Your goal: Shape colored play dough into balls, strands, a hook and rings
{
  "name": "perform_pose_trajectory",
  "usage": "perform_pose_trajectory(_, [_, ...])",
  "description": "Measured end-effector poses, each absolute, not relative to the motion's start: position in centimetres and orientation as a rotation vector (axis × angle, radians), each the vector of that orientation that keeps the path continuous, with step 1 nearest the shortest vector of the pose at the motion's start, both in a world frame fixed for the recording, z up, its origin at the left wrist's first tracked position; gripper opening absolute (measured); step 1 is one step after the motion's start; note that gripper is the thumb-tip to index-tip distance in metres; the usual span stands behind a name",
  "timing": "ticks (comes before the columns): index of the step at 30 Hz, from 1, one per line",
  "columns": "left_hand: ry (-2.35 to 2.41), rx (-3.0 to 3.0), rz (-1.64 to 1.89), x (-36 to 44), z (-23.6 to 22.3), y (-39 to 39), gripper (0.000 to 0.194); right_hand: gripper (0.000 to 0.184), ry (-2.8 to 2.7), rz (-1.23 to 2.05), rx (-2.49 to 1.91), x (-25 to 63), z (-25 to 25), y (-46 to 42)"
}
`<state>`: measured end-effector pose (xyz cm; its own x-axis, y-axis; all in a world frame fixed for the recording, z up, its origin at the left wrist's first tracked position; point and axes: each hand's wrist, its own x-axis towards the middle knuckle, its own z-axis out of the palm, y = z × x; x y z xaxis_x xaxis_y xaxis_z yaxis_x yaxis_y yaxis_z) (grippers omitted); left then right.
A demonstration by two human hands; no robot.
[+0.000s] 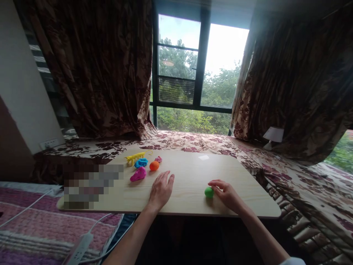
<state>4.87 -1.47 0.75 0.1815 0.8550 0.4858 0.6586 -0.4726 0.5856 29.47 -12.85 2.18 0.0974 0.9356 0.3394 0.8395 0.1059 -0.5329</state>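
Note:
My left hand [161, 190] rests on the wooden tabletop [187, 176], fingers stretched forward and holding nothing. Just beyond its fingertips is an orange egg-shaped toy [154, 166], with a small pink lumpy piece [158, 159] behind it. A magenta toy [138, 174], a blue toy [141, 163] and a yellow long-tailed animal figure [135, 158] lie to the left; the exact kinds of the magenta and blue ones are unclear. On the right, a green egg-shaped toy [209, 192] sits on the table, and my right hand [224, 193] has its thumb and fingers closed at its right side.
A small white piece of paper [203, 157] lies near the table's far edge. Blurred-out items cover the table's left end. Beyond stands a flower-patterned window seat [190, 141] with a small white lamp [273, 135]. A power strip [79, 248] with cables is at lower left.

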Motion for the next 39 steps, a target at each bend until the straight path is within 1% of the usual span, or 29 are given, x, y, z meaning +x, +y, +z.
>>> perform_pose_trajectory(3, [1.316,2.088,1.256,5.4,1.3,-3.0,0.041,0.028,-1.659,0.463,-1.494,28.5,1.7,-13.7])
perform_pose_trajectory(5, [1.138,1.999,1.253,6.1,1.9,-4.7,0.038,0.030,-1.568,0.606,-1.403,27.6,1.8,-13.6])
perform_pose_trajectory(7, [0.940,1.861,1.174,6.9,2.5,-6.4,0.037,0.034,-1.439,0.703,-1.281,26.7,2.4,-13.1])
perform_pose_trajectory(9, [0.799,1.658,1.044,7.6,3.2,-7.8,0.039,0.033,-1.318,0.773,-1.139,25.5,3.0,-12.6])
perform_pose_trajectory(12, [0.659,1.343,0.933,8.1,3.7,-8.9,0.039,0.025,-1.217,0.788,-1.012,23.7,3.7,-12.0])
perform_pose_trajectory(15, [0.627,1.125,0.951,7.9,3.5,-8.9,0.037,0.018,-1.231,0.740,-0.980,22.5,3.9,-11.9])
perform_pose_trajectory(17, [0.604,1.000,0.974,7.7,3.2,-8.8,0.035,0.019,-1.264,0.720,-0.988,22.1,4.1,-12.1])
perform_pose_trajectory(21, [0.518,0.822,0.949,7.5,3.3,-8.6,0.031,0.028,-1.376,0.613,-1.021,21.8,4.7,-12.7])
perform_pose_trajectory(25, [0.472,0.895,0.945,7.3,3.8,-8.5,0.032,0.026,-1.476,0.483,-1.039,21.6,5.1,-13.4])
perform_pose_trajectory(28, [0.542,0.966,0.979,7.6,3.8,-8.1,0.030,0.029,-1.478,0.484,-1.068,21.7,5.7,-13.1])
perform_pose_trajectory(31, [0.619,1.076,1.007,8.5,3.6,-7.9,0.030,0.033,-1.363,0.482,-1.114,21.4,6.3,-11.5])
perform_pose_trajectory(33, [0.642,1.190,1.011,9.2,3.6,-8.0,0.033,0.035,-1.301,0.542,-1.148,20.9,6.4,-9.9])
perform_pose_trajectory(36, [0.742,1.400,0.990,9.1,3.6,-7.5,0.042,0.040,-1.376,0.799,-1.143,20.6,5.8,-7.4])
perform_pose_trajectory(37, [0.816,1.497,1.007,8.6,3.6,-7.1,0.044,0.040,-1.425,0.839,-1.141,20.7,5.4,-6.8])
perform_pose_trajectory(38, [0.909,1.616,1.038,8.0,3.4,-6.5,0.046,0.039,-1.475,0.806,-1.159,21.0,5.0,-6.3])
perform_pose_trajectory(39, [1.018,1.759,1.094,7.3,3.2,-5.8,0.047,0.037,-1.530,0.698,-1.202,21.4,4.6,-6.1])
